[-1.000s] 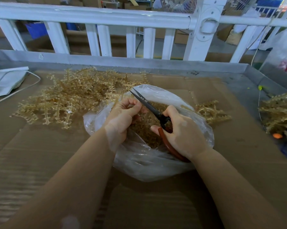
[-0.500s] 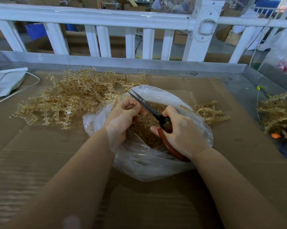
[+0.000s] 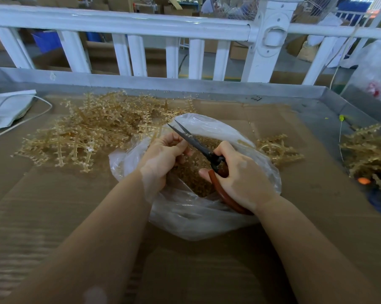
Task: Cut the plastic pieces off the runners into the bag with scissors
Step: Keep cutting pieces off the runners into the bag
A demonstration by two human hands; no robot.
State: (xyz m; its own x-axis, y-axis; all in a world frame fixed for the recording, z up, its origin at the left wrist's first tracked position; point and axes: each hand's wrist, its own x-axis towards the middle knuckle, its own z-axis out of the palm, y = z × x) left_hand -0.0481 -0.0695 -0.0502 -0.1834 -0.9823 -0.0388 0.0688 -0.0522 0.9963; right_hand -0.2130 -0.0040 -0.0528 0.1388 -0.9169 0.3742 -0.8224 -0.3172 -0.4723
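A clear plastic bag (image 3: 198,218) lies open on the cardboard, holding a heap of small tan cut pieces (image 3: 191,172). Over its mouth my right hand (image 3: 242,176) grips the scissors (image 3: 194,141) by their red-brown handles, the black blades slightly apart and pointing up-left. My left hand (image 3: 163,154) is curled over the bag's left rim, fingers pinched together beside the blades; whatever it holds is hidden by the fingers. A large pile of tan plastic runners (image 3: 93,128) lies left of the bag.
A few runners (image 3: 277,150) lie right of the bag, and another heap (image 3: 371,150) sits at the right edge. Cardboard (image 3: 53,216) covers the metal tray table. A white railing (image 3: 141,25) runs behind it. A grey-white bag with a cord (image 3: 7,108) lies far left.
The scissor blades have opened slightly at the tips. Both hands stay over the bag in nearly the same place.
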